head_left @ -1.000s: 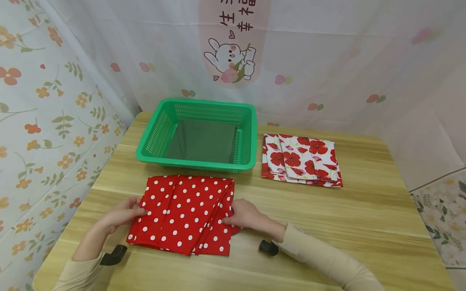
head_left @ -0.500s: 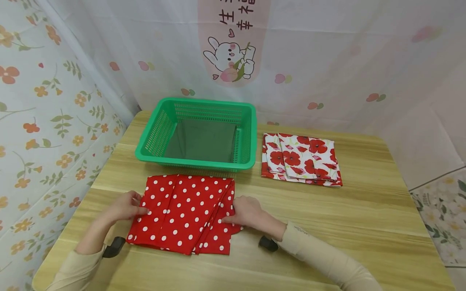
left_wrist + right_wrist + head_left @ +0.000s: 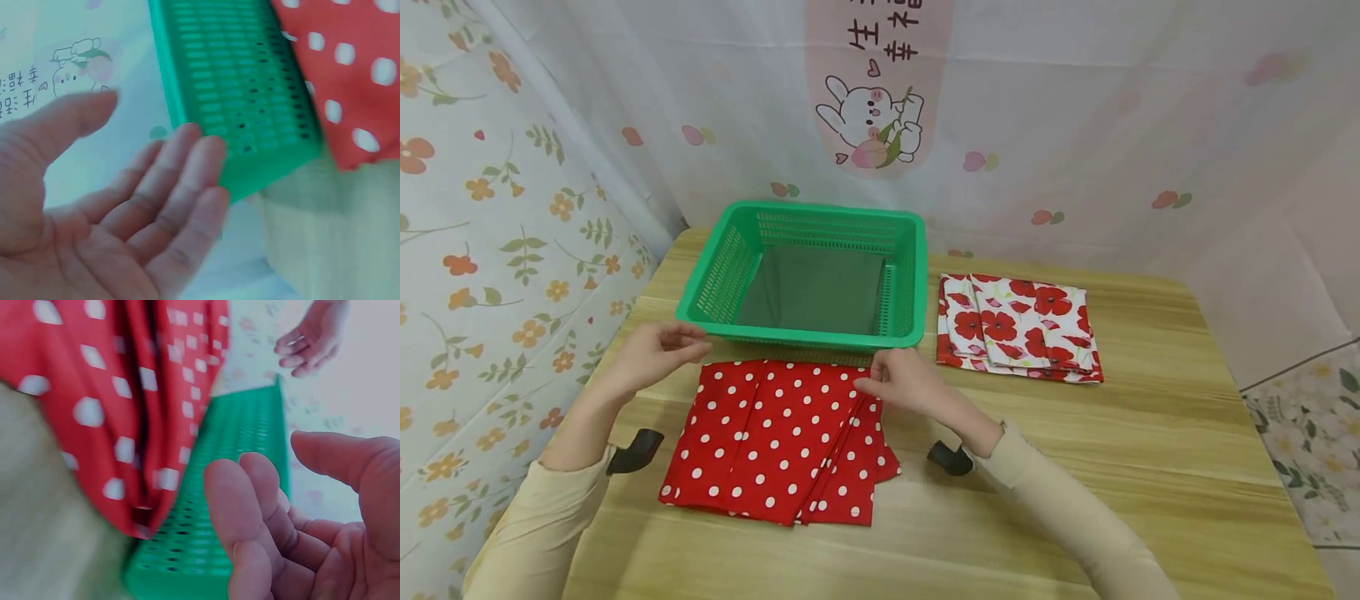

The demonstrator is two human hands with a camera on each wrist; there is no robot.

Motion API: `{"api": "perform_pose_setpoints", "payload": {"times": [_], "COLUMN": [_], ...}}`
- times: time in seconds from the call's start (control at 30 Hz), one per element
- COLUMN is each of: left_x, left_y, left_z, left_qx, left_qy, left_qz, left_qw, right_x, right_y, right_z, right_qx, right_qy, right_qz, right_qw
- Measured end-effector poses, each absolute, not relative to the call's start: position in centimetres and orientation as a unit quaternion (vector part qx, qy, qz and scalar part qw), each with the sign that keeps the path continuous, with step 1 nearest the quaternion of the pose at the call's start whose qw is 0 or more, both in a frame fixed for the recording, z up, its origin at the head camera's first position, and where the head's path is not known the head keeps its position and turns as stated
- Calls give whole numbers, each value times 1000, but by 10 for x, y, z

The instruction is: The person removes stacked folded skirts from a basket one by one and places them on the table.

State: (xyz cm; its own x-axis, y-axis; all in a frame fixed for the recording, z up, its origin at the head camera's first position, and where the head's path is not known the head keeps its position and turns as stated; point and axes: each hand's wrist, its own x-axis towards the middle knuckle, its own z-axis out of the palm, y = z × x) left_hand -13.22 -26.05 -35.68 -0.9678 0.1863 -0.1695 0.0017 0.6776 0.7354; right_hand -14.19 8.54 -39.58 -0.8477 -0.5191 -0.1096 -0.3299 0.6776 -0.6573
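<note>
A red cloth with white polka dots lies folded on the table, its right side showing loose layers and a small corner poking out. My left hand is raised beyond the cloth's far left corner, near the basket's front left corner. In the left wrist view its palm faces the camera, thumb apart from relaxed fingers, holding nothing. My right hand hovers at the cloth's far right corner. The right wrist view shows its fingers loosely bent, with a gap to the thumb and nothing between.
A green plastic basket with a dark flat sheet in its bottom stands just behind the cloth. To the right lies a folded white cloth with red poppies. Printed curtains hang behind and to the left of the wooden table.
Both hands have let go of the polka-dot cloth's sides and moved up and away from me, toward the basket. The cloth has stayed in place.
</note>
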Motion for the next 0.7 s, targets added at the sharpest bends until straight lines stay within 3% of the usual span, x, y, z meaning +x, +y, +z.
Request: {"api": "perform_pose_setpoints", "payload": {"times": [0.2,0.37,0.7], "left_x": [-162,-190,-236], "left_y": [-255,-251,-231], "left_z": [-348,-345,-339], "left_qx": [6,-20,-54], "left_qy": [856,795,768], "left_qz": [505,587,605], "left_qw": [113,152,203], "right_x": [-159,-171,-207], "right_y": [86,82,68], "right_z": [-382,-375,-367], "right_qx": [-265,-261,-156], "right_qy": [880,852,810], "right_qz": [-377,-439,-553], "right_qw": [115,116,121]}}
